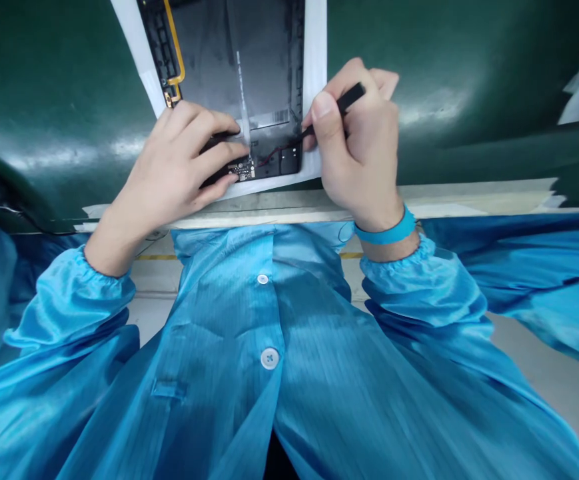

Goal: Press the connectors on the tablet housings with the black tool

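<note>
An opened tablet [269, 60] lies on the bench, its dark inside facing up. My left hand [184, 150] rests over its lower left corner with the fingers spread, touching the inside near a small circuit board [242, 171] and a pale flat strip [242, 93]. In my right hand [359, 133] is a slim black pen-like tool [352, 97], pinched between thumb and fingers. The tool's lower end is at the tablet's lower right edge, close to a thin dark red wire [272, 157]. Whether it touches the wire I cannot tell.
White sheeting [315, 67] lies under the tablet on the green bench top [444, 73]. An orange flex cable [175, 40] runs along the tablet's left side. Pale tape [484, 197] lines the bench's front edge. Blue sleeves of people [544, 267] show on both sides.
</note>
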Demonstrator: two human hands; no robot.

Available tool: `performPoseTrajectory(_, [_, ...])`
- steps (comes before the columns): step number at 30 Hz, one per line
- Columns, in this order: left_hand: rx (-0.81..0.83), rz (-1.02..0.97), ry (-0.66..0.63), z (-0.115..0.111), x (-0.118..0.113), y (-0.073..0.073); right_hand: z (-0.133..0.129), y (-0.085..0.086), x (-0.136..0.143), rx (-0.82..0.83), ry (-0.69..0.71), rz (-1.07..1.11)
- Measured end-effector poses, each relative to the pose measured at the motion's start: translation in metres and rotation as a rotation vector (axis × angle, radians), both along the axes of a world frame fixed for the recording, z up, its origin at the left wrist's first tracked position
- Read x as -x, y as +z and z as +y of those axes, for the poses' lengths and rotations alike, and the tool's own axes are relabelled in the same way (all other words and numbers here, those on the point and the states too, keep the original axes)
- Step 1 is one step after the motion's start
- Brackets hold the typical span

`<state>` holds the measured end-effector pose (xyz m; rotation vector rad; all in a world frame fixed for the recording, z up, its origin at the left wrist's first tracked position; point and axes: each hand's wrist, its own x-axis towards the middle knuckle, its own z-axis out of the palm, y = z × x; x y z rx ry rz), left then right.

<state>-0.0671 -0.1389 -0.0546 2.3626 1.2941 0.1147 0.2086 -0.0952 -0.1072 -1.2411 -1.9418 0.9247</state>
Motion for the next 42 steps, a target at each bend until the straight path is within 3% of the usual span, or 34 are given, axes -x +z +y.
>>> performPoseTrajectory(8, [-0.048, 0.060, 0.132, 0.020, -0.026, 0.004, 0.002, 0.023, -0.001, 0.084, 0.032, 0.004])
performPoseTrajectory(17, [-0.016, 0.137, 0.104, 0.025, -0.019, -0.009, 0.006, 0.019, 0.000, 0.146, 0.088, -0.006])
performPoseTrajectory(25, [0.012, 0.078, 0.050, 0.035, -0.015, -0.007, 0.005, 0.021, 0.006, 0.150, 0.065, 0.018])
performPoseTrajectory(29, [0.016, 0.099, 0.020, 0.038, -0.017, 0.003, 0.006, 0.022, 0.006, 0.154, 0.085, 0.019])
performPoseTrajectory(33, [0.116, 0.166, 0.012, 0.044, -0.020, 0.010, 0.007, 0.026, 0.004, 0.186, 0.092, -0.008])
performPoseTrajectory(39, [0.236, 0.072, 0.122, 0.053, -0.017, -0.013, 0.010, 0.029, -0.001, 0.281, 0.143, -0.060])
performPoseTrajectory(42, [0.276, 0.089, 0.144, 0.053, -0.030, -0.002, 0.010, 0.026, -0.001, 0.235, 0.139, -0.024])
